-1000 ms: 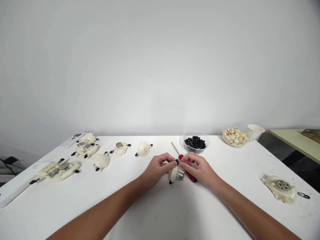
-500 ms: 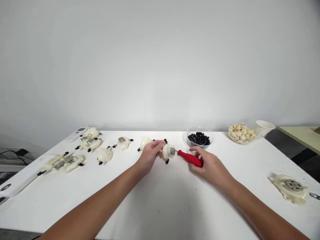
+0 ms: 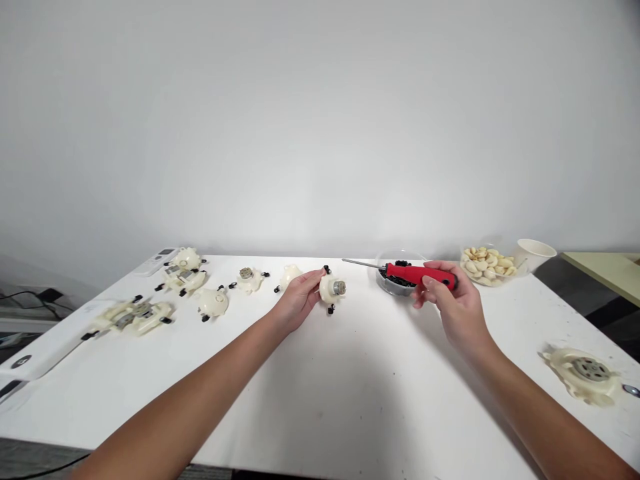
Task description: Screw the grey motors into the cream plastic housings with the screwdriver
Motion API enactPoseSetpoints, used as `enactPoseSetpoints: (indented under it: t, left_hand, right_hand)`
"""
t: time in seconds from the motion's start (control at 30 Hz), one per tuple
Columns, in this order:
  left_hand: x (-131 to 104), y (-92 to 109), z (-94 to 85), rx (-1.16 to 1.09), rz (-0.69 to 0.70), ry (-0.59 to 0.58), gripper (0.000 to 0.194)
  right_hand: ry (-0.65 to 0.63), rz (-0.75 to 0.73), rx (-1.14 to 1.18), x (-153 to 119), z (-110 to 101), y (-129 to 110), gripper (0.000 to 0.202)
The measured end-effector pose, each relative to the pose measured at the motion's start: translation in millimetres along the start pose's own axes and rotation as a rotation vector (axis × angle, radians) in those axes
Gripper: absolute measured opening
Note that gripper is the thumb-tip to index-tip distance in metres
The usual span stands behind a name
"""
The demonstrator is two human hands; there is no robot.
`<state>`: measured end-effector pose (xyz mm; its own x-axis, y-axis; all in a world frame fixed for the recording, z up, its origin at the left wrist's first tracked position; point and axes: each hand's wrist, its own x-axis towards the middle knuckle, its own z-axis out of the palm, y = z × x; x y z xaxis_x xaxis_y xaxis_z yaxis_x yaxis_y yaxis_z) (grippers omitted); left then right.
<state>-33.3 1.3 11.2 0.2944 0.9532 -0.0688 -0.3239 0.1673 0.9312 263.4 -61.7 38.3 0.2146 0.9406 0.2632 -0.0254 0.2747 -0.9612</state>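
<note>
Between its thumb and fingers, my left hand [image 3: 299,300] grips a cream motor housing [image 3: 327,291] with a grey metal motor facing right and small black pieces at its top and bottom. My right hand [image 3: 453,300] is closed on the red handle of a screwdriver [image 3: 413,273], whose metal shaft points left. The tip is apart from the housing, above and to its right. Partly behind the screwdriver stands a clear bowl of small black parts [image 3: 397,288]. Another cream housing [image 3: 289,276] lies just behind my left hand.
Several similar housings [image 3: 213,303] with black pieces lie on the left of the white table [image 3: 320,400]. At the right are a clear bowl of cream pieces [image 3: 487,265], a white paper cup [image 3: 536,253] and a cream housing with a grey disc [image 3: 583,373].
My right hand has drawn the screwdriver away from the held housing, up and to the right, with its shaft now clear of the motor. The left hand still holds the housing, slightly raised.
</note>
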Motion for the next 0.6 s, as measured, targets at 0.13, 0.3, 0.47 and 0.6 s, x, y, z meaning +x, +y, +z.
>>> enactPoseSetpoints:
  t: [0.13,0.3,0.47,0.6]
  left_hand:
    - [2.4,-3.3,-3.2,-0.008,0.002,-0.016,0.034]
    - [1.4,-5.6,-4.3,0.011,0.012,-0.052,0.027]
    - [0.5,-4.1,-2.0,0.025,0.003,-0.050,0.027]
    - [0.4,-3.8,-1.3,0.027,0.001,-0.047,0.027]
  right_hand:
    - [-0.004,-0.076,-0.050,-0.4,-4.6,3.8,0.019]
    - [-0.004,-0.134,-0.097,-3.3,-6.9,5.2,0.024]
    - [-0.004,-0.145,-0.116,-2.8,-6.4,7.3,0.024]
    - [-0.002,-0.142,-0.124,-2.8,-6.1,6.7,0.024]
